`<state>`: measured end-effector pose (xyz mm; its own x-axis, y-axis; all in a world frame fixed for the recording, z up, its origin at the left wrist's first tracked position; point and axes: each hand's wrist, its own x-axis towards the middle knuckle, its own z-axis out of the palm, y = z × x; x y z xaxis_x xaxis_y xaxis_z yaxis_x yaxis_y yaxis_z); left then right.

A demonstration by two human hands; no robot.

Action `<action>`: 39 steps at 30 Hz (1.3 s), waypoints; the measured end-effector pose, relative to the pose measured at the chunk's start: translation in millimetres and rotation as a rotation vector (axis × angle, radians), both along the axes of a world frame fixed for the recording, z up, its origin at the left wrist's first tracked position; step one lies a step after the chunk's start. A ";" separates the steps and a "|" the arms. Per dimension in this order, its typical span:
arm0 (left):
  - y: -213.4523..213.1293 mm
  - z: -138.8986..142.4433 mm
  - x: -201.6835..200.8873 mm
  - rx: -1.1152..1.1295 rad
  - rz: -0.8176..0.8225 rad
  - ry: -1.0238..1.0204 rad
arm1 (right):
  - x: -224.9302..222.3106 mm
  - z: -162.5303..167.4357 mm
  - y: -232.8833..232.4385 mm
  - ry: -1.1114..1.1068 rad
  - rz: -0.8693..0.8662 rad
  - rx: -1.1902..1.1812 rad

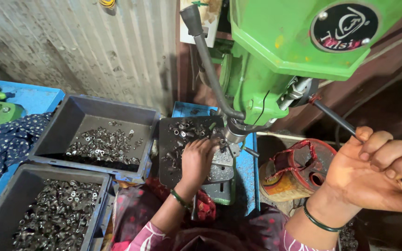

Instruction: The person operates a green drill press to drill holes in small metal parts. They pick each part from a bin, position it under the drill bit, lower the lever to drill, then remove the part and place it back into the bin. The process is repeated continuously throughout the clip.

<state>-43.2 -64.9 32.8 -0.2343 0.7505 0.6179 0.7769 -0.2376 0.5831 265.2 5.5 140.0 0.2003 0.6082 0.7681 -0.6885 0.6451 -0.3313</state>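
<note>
A green drill press (275,51) stands over a dark work table (168,139) strewn with small metal nuts. My left hand (197,158) rests on that table just left of the chuck (234,132), fingers curled over small metal parts under the spindle; what it grips is hidden. My right hand (373,172) is closed around the black feed lever (336,118) at the lower right. Another black lever (205,56) rises at the top centre.
A grey bin (70,121) with several nuts sits to the left, and a second grey bin (5,204), fuller, is at the lower left. A red and yellow can (294,172) stands right of the blue bench (246,172). Corrugated metal wall behind.
</note>
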 end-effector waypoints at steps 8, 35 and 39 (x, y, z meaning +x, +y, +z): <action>6.5 12.5 9.3 -0.294 0.087 -0.012 | 17.6 55.5 67.5 -0.180 0.062 0.023; -11.3 -12.8 17.4 0.035 0.091 0.180 | 18.3 79.3 117.0 -0.336 0.157 -0.053; -14.8 -4.5 11.6 0.000 0.059 0.174 | 11.8 41.3 73.9 -0.208 0.099 -0.003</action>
